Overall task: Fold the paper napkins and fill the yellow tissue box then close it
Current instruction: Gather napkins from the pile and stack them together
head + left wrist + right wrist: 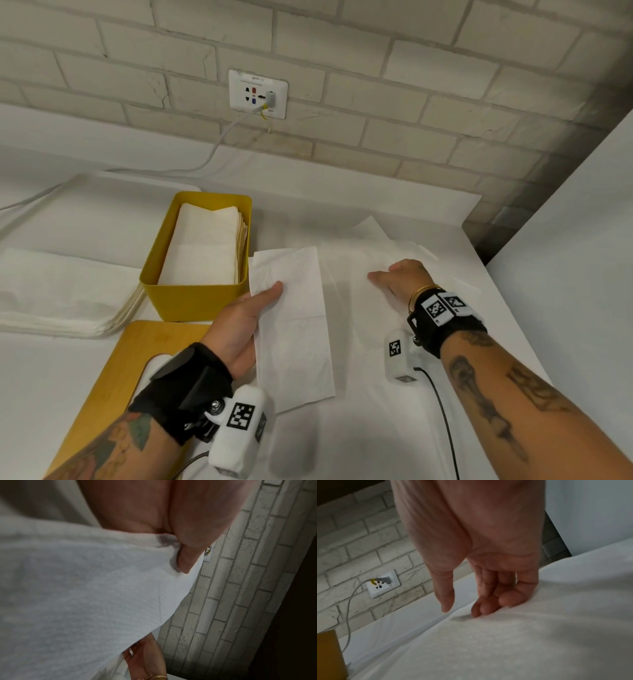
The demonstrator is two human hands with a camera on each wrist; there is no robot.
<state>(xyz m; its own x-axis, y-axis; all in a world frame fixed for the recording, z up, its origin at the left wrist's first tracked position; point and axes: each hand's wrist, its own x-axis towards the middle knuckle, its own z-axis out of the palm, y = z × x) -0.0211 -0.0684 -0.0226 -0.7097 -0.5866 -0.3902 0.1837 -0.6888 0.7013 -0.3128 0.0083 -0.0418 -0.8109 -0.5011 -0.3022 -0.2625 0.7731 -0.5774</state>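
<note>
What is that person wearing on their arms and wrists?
Both forearms are bare and tattooed. Each wrist has a black strap carrying a small white camera pod with black-and-white square code markers. The left wrist pod hangs below the left hand. The right wrist pod trails a thin black cable, and a gold bangle sits beside the right hand.

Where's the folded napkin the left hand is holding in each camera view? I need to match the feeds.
Head: folded napkin at centre, right of the yellow tissue box, pinched by the left hand.
Left wrist: napkin fills the left and centre, under the thumb.
Right wrist: not in it.
Shared landmark: wall socket.
</note>
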